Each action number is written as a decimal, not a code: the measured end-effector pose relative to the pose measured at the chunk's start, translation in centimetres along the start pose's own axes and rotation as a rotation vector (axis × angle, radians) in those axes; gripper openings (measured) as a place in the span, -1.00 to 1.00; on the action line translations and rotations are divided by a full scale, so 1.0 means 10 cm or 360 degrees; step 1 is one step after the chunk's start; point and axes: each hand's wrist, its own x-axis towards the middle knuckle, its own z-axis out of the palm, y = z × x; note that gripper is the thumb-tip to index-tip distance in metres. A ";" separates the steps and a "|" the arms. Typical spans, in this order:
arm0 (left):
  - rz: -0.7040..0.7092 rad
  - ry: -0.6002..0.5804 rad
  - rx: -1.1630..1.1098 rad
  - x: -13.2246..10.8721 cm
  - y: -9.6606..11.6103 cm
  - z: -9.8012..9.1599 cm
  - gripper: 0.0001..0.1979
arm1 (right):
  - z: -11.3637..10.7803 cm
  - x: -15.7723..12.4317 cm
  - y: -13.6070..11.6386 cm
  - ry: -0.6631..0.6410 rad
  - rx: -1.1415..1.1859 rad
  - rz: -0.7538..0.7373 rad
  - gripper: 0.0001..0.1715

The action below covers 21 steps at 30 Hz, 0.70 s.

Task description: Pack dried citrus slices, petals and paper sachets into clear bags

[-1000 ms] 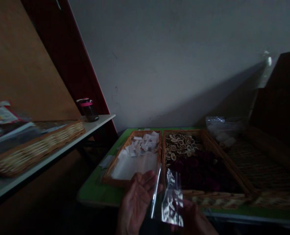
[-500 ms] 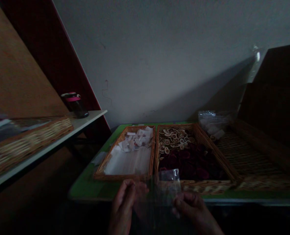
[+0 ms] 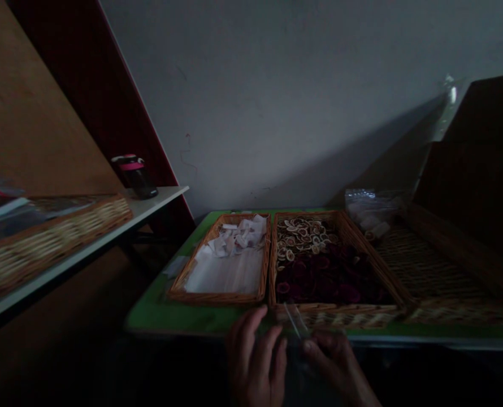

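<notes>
Grey wall [image 3: 277, 102] fills the background in dim light, with a green counter [image 3: 158, 319] set below it. On the right hand [image 3: 334, 356], thumb and fingers pinch a clear plastic bag [image 3: 296, 321], seen nearly edge-on and tilted, its upper end overlapping the near rim of the middle tray in view. The left hand [image 3: 255, 362] is just beside it, fingers spread and slightly curled; its thumb is hidden, and I cannot tell whether it grips the bag.

Beyond the hands, the left tray [image 3: 217, 297] holds whitish flat sheets [image 3: 224, 274] in front and crumpled white packets [image 3: 245, 234] behind. Right beside it, the middle tray [image 3: 340, 318], also wicker, has dark purple pieces [image 3: 323, 277] nearest and pale ring-like slices [image 3: 302, 234] at the back. Farther right come a dark wicker tray [image 3: 421, 260] and a clear bag of pale items [image 3: 370, 215] near its far left corner.

Well off to the left, a white shelf [image 3: 167, 196] carries a loaded wicker basket [image 3: 65, 232] and a dark bottle with a pink band [image 3: 139, 181].
</notes>
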 end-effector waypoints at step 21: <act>-0.0915 -0.0112 -0.0792 -0.28 0.18 0.32 -0.77 | 0.08 -0.04 0.15 0.0088 0.0099 -0.0015 -0.35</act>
